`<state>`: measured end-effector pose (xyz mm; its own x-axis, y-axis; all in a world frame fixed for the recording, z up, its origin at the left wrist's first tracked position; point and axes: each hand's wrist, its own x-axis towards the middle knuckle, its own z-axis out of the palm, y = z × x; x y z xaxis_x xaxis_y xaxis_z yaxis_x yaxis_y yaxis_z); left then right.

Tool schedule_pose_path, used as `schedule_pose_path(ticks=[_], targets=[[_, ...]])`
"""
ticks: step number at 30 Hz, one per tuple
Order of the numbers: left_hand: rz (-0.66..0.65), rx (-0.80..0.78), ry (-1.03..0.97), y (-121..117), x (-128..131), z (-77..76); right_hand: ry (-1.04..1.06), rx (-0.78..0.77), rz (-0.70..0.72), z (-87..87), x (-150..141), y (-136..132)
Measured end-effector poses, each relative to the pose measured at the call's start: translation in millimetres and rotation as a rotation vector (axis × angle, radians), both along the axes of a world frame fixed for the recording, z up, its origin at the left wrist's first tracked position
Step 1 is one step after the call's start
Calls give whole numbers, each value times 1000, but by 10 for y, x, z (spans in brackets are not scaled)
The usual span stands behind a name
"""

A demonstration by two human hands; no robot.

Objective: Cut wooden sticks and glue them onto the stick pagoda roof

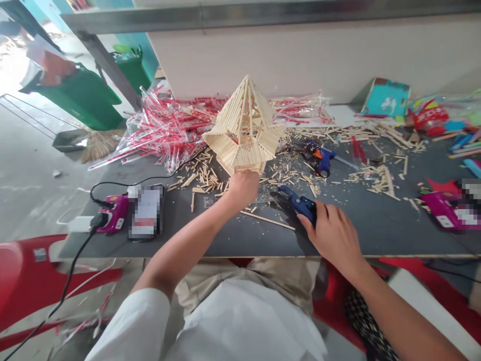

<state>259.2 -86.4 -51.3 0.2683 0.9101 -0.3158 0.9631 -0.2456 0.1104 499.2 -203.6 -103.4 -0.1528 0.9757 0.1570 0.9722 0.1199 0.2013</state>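
In the middle of the table stands a model pavilion [246, 125] built of thin wooden sticks, with a pointed roof and flared lower eaves. My left hand [244, 188] is closed at its lower front edge; the fingertips are hidden behind the knuckles. My right hand [332, 233] is wrapped round a dark blue hand cutter [300, 204], whose head points away to the left, low over the table. A single long stick [268, 220] lies between my hands. Short cut stick pieces [205, 175] are scattered around the model.
Behind lie red-and-clear plastic wrappers [161, 125]. A blue glue gun [321, 158] rests right of the model among loose sticks [394, 135]. At left are a phone [146, 213] and a purple power strip [114, 213] with cables; another purple strip [443, 210] lies right.
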Motion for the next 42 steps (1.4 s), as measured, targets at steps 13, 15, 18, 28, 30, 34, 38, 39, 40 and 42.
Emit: schedule_pose_path(ticks=[13,15,18,28,30,34,38,39,40,42], targets=[[-284,57,-43,-232,-111,531,296,-27,134,-54,79,182],[-363,76,-62,-250,-176,719,518,-70,259,140,67,291],[-444,153,-105,-183,-306,938,956,-87,374,488,-83,508],[-363,296,-512,-19,-786,1116,1623,-118,546,1112,-1042,1335],[-320,366,-510,-35,-813,1126,1643,-87,578,1161,-1115,1402],[-301,437,-457,-50,-817,1136,1635,-117,553,1185,-1166,1443],[-285,395,-527,-6,-846,1133,1633,-155,503,1157,-1121,1466],[-276,380,-549,15,-854,1127,1645,-178,494,1150,-1099,1479],[-274,361,-565,38,-860,1118,1660,-203,489,1145,-1075,1494],[-298,323,-576,88,-855,1089,1682,-256,484,1137,-1031,1524]])
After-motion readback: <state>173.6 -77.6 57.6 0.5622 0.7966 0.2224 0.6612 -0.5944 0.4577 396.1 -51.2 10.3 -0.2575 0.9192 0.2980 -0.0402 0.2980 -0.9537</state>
